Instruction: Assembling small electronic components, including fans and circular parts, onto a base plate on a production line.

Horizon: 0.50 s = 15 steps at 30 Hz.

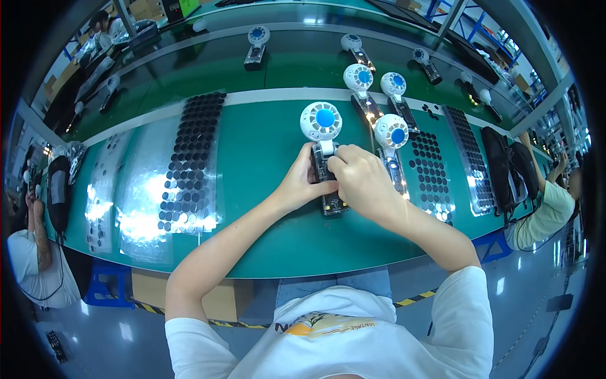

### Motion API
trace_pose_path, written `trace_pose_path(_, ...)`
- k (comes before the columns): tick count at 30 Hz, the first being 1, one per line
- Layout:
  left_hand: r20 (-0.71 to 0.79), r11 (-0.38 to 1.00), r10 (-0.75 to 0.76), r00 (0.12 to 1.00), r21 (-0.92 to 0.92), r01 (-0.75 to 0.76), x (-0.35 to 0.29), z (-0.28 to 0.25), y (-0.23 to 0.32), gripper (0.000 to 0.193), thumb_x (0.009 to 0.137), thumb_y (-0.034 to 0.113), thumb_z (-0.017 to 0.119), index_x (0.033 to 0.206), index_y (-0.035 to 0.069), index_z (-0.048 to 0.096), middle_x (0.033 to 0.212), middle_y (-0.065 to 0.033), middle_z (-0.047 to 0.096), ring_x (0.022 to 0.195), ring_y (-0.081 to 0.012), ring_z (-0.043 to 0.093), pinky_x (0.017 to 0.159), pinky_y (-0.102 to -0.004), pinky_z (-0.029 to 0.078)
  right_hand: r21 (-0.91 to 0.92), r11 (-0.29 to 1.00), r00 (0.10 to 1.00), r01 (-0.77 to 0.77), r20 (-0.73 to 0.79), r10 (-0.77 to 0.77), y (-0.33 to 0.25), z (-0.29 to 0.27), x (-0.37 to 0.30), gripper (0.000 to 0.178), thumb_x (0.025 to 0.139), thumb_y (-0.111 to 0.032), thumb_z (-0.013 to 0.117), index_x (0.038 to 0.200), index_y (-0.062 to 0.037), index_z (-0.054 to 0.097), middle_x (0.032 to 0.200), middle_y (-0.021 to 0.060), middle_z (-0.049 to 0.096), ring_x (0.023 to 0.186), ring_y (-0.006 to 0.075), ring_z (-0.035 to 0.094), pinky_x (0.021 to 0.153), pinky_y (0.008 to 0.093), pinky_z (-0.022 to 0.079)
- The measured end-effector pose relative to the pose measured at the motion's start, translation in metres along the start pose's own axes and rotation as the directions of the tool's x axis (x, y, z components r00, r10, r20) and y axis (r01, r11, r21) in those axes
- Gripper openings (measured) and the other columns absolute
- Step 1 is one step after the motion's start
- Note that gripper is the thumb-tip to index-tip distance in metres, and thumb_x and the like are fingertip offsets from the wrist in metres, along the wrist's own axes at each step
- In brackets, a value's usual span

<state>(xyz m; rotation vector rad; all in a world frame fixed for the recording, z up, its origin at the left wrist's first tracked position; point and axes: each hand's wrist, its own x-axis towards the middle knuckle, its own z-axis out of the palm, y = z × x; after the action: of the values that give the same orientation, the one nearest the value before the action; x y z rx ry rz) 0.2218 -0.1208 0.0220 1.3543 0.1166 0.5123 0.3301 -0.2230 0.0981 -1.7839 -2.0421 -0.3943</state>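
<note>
In front of me on the green table is a handheld fan [321,121], with a round white vented head, a blue centre and a dark see-through body. My left hand [295,182] is closed around the left side of that body, its thumb across the front. From the right, my right hand [365,180] presses curled fingers against the front of the body; anything pinched in them is hidden. The body's lower end [333,204] shows below my hands. Just beyond my right hand stands another fan [392,131] with a lit body.
Sheets of round black discs lie left [192,158] and right [429,170], beside shiny clear sheets [145,196]. Two more fans [358,77] [394,84] sit at the table's far edge. Past it, a green conveyor [297,63] carries several fans. Black bags [499,158] lie right. People work on both sides.
</note>
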Motion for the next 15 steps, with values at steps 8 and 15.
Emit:
trace_pose_path(8,-0.154,0.8,0.141,0.978,-0.564,-0.204,0.003,-0.003,0.001,0.059,0.083,0.014,0.048,0.134,0.007,0.019,0.129,-0.0178,0.035,0.12,-0.0279,0.037,0.096,-0.0377,0.034,0.497,0.86,0.99,-0.12,-0.005,0.141,0.016,0.021,0.012,0.036,0.067,-0.003,0.062,0.1,-0.001,0.047,0.084,0.0151,0.058,0.071,0.0271,0.057,0.06,0.0342,0.046)
trace_pose_path(15,-0.137,0.957,0.15,0.979,-0.229,-0.178,0.009,-0.005,-0.004,0.068,0.081,0.012,0.05,0.138,0.009,0.013,0.138,-0.0167,0.024,0.115,-0.0312,0.04,0.094,-0.0378,0.035,0.311,0.905,0.927,-0.291,-0.144,0.347,0.099,0.038,0.122,0.043,0.081,-0.02,0.057,0.114,0.0002,0.039,0.089,0.02,0.059,0.073,0.0313,0.059,0.065,0.0377,0.046)
